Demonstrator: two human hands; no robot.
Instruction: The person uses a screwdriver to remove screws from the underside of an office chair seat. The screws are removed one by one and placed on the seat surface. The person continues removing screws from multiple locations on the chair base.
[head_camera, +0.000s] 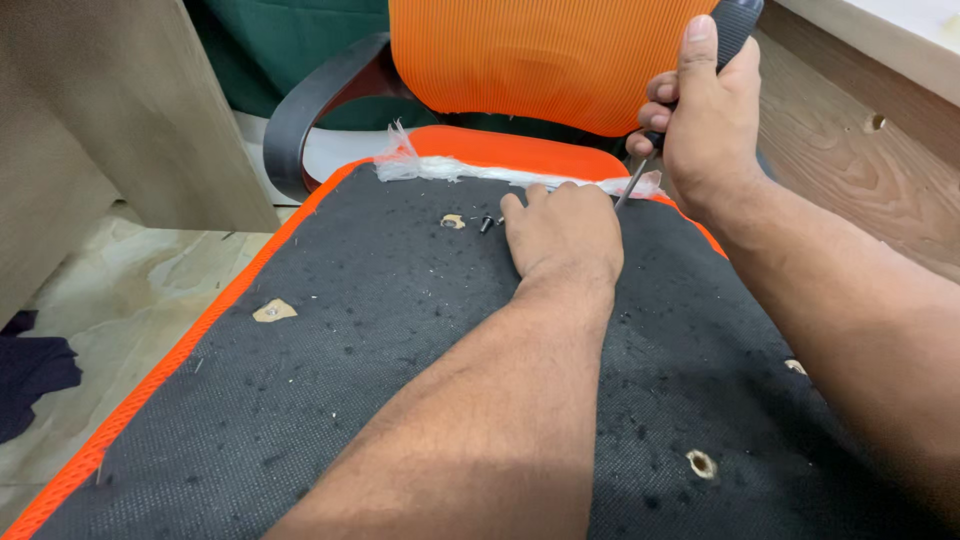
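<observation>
Head view: right hand (705, 120) grips screwdriver (690, 80); left hand (562, 230) presses seat underside (330, 370).

Left hand (562, 232) lies palm down, fingers pressed flat and pointing away, forearm stretched straight out from the lower centre. Right hand (705, 115) is raised just beyond it, closed in a fist, thumb up top, forearm entering from the right.
</observation>
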